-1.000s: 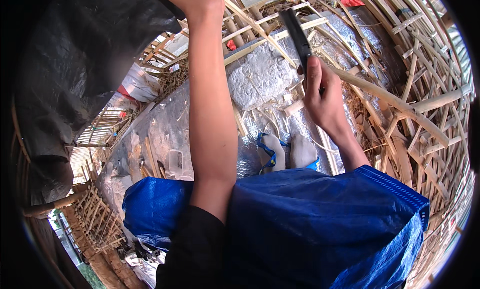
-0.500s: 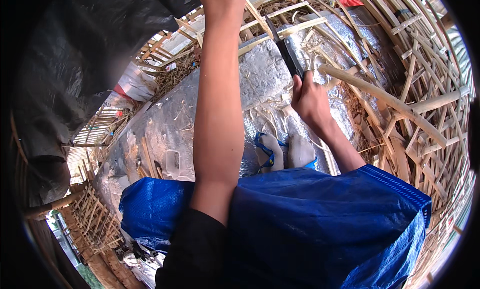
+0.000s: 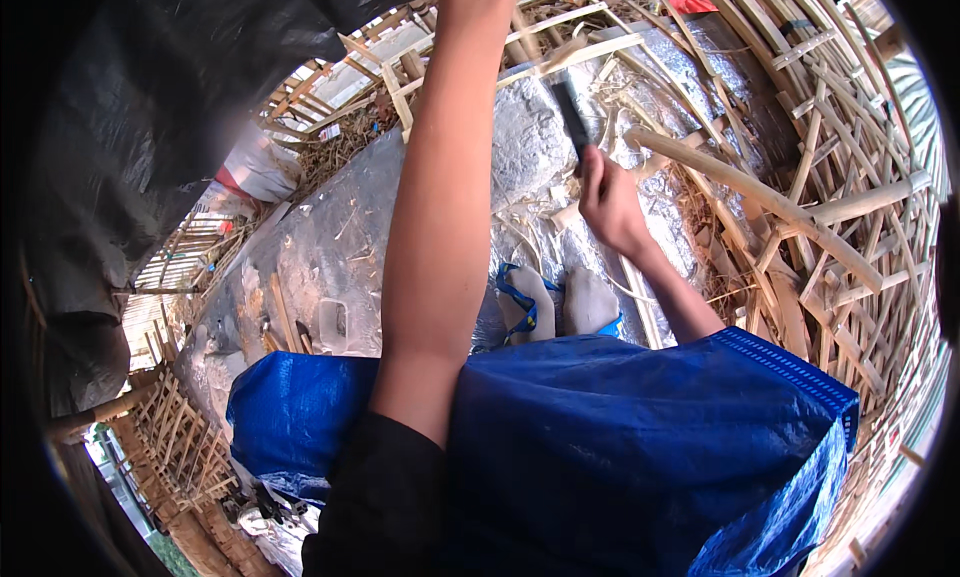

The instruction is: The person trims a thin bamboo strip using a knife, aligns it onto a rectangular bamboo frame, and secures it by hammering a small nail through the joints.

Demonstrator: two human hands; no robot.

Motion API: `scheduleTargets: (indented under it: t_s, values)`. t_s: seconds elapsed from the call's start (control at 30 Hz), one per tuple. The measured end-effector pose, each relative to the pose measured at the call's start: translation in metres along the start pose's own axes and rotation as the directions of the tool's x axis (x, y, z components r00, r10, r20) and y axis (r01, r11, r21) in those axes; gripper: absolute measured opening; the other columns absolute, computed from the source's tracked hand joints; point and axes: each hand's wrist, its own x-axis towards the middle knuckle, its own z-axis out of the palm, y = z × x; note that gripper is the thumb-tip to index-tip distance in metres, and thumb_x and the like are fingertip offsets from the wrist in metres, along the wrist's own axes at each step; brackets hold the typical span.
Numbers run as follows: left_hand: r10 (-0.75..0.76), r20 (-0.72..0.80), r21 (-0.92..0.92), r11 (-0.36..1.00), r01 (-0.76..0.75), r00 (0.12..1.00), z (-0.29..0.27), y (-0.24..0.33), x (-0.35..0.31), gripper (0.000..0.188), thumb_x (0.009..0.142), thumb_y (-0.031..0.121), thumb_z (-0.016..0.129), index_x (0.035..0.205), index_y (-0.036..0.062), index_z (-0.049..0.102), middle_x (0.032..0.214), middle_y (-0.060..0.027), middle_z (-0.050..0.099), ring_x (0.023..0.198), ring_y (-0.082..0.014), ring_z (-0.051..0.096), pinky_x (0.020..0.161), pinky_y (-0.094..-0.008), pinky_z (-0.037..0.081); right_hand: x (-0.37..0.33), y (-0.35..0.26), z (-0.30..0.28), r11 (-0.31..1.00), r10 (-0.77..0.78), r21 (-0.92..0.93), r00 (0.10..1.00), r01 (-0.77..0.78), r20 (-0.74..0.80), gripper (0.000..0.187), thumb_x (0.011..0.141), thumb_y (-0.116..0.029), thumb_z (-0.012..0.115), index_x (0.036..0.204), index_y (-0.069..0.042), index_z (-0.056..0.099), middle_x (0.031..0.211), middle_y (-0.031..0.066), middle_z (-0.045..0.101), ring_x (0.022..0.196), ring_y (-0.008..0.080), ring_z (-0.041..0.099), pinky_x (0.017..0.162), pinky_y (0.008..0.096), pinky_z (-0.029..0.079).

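My right hand (image 3: 612, 202) is closed round the handle of a dark knife (image 3: 573, 112), which slants up and away from me; its far end is blurred. Beyond the knife lies a pale bamboo strip (image 3: 600, 47), among other strips near the top. My left arm (image 3: 437, 207) stretches straight up the middle, and its hand is cut off by the upper edge, so the fingers and anything in them are hidden. A blue plastic sheet (image 3: 600, 447) covers my lap. Below my right hand are my feet (image 3: 590, 302) in sandals with blue straps.
Silvery sheeting (image 3: 530, 142) with shavings covers the ground. A thick bamboo pole (image 3: 750, 187) juts in at right, before a dense stack of bamboo strips (image 3: 850, 247). Black plastic (image 3: 170, 107) hangs at upper left. A woven bamboo piece (image 3: 185, 432) sits at lower left.
The knife has tipped and blurred, its far end now nearer the strips, with my right hand slightly lower. My left forearm has shifted a little to the right at the top.
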Motion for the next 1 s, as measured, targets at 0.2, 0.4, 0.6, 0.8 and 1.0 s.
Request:
scheduleTargets:
  t_s: [0.2, 0.4, 0.6, 0.8, 1.0]
  values:
    - [0.050, -0.014, 0.019, 0.999, -0.050, 0.999, -0.015, 0.016, 0.005, 0.052, 0.104, 0.042, 0.037, 0.060, 0.0169, 0.026, 0.052, 0.0064, 0.022, 0.041, -0.0060, 0.021, 0.038, -0.0241, 0.019, 0.006, -0.043, -0.020, 0.995, 0.080, -0.070, 0.996, -0.078, 0.026, 0.051, 0.105, -0.035, 0.038, 0.079, 0.006, 0.056, 0.059, 0.0265, 0.052, 0.054, 0.0418, 0.052, 0.056, 0.0468, 0.041]
    - [0.069, 0.059, -0.012, 0.998, -0.069, 0.996, -0.004, 0.004, 0.006, 0.053, 0.104, 0.043, 0.037, 0.059, 0.0172, 0.025, 0.052, 0.0056, 0.024, 0.040, -0.0066, 0.021, 0.038, -0.0246, 0.020, 0.002, -0.001, 0.003, 0.896, 0.034, -0.442, 0.999, -0.045, -0.033, 0.037, 0.103, -0.028, 0.041, 0.089, 0.006, 0.046, 0.051, 0.0244, 0.054, 0.049, 0.0449, 0.058, 0.051, 0.0550, 0.046]
    - [0.062, 0.005, 0.008, 0.998, -0.062, 0.998, -0.013, 0.006, 0.010, 0.051, 0.104, 0.041, 0.037, 0.061, 0.0164, 0.028, 0.051, 0.0052, 0.024, 0.039, -0.0072, 0.023, 0.037, -0.0250, 0.021, 0.016, 0.008, -0.053, 0.959, 0.227, -0.174, 0.974, -0.222, 0.013, 0.063, 0.104, -0.052, 0.032, 0.079, -0.001, 0.059, 0.056, 0.0012, 0.046, 0.046, 0.0111, 0.039, 0.045, 0.0316, 0.034]
    - [0.053, 0.029, -0.012, 0.999, -0.052, 0.998, -0.009, 0.008, 0.006, 0.048, 0.105, 0.040, 0.037, 0.063, 0.0161, 0.029, 0.054, 0.0057, 0.025, 0.041, -0.0064, 0.023, 0.038, -0.0243, 0.021, -0.004, -0.045, -0.023, 0.820, 0.033, 0.571, 0.992, 0.044, -0.125, 0.052, 0.106, -0.044, 0.034, 0.088, -0.001, 0.055, 0.058, -0.0031, 0.044, 0.050, 0.0060, 0.041, 0.047, 0.0252, 0.034]
    - [0.054, -0.009, 0.031, 0.998, -0.054, 0.998, 0.001, 0.008, 0.000, 0.053, 0.104, 0.041, 0.036, 0.059, 0.0162, 0.026, 0.052, 0.0052, 0.024, 0.041, -0.0072, 0.023, 0.038, -0.0248, 0.020, -0.001, 0.098, 0.007, 0.959, 0.206, -0.219, 0.974, -0.181, 0.098, 0.054, 0.102, -0.030, 0.042, 0.070, 0.009, 0.060, 0.065, 0.0359, 0.055, 0.067, 0.0520, 0.058, 0.067, 0.0565, 0.044]
